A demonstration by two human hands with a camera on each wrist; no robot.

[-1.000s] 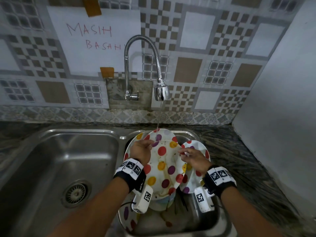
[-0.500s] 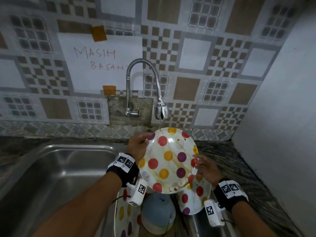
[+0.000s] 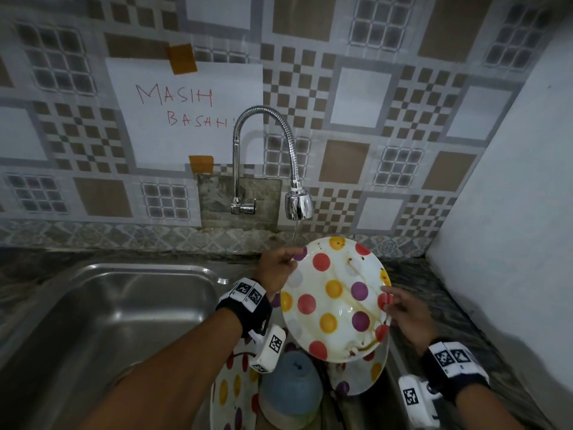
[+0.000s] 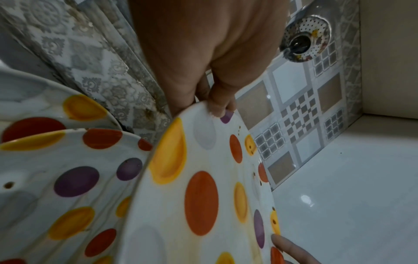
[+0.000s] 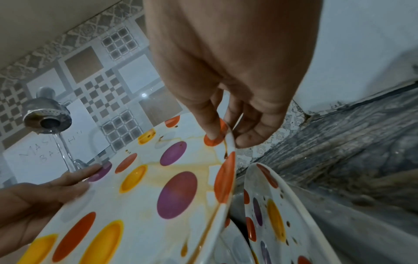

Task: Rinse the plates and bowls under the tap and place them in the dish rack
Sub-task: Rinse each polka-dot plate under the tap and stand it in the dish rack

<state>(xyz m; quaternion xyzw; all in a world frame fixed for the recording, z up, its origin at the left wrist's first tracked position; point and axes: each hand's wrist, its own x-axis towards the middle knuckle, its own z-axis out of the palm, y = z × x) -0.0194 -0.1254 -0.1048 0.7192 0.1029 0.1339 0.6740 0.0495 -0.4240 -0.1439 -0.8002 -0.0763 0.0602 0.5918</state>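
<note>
Just below the tap, we pinch opposite rims of a stiff, wet, probably slippery polka-dot plate, left hand and right hand each with thumb on its face.

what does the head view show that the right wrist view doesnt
Only the head view shows the empty left basin, the tap's curved neck, the upturned blue bowl below the held plate, and both wristbands.

Only the right wrist view shows the right hand's fingers curled behind the rim with the thumb in front, and a brown drip running along that rim.

Both show the stained polka-dot plate held by the left hand and right hand, under the running tap head.
</note>
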